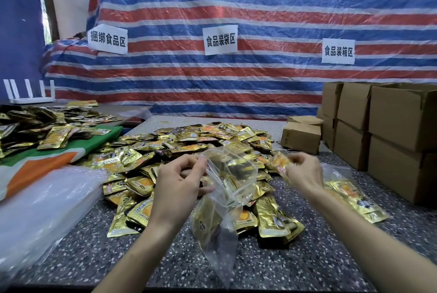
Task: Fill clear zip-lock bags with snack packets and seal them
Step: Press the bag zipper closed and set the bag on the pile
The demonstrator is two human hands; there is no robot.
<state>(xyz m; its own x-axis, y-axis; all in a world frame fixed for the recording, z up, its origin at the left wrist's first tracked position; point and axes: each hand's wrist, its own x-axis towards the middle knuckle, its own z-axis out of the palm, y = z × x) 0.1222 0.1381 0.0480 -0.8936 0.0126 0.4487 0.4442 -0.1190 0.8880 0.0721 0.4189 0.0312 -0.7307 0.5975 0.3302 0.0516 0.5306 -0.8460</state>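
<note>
Clear zip-lock bag [227, 198]: hangs mouth-up over speckled table [307, 264] | left hand [179, 181]: pinches bag rim | right hand [302, 172]: pinches blurred snack packet [280, 162], just beside bag mouth | packet heap [189, 148]: behind hands

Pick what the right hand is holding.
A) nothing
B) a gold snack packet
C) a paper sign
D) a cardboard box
B: the right hand pinches a gold snack packet next to the clear bag, whose mouth the left hand holds open.
</note>
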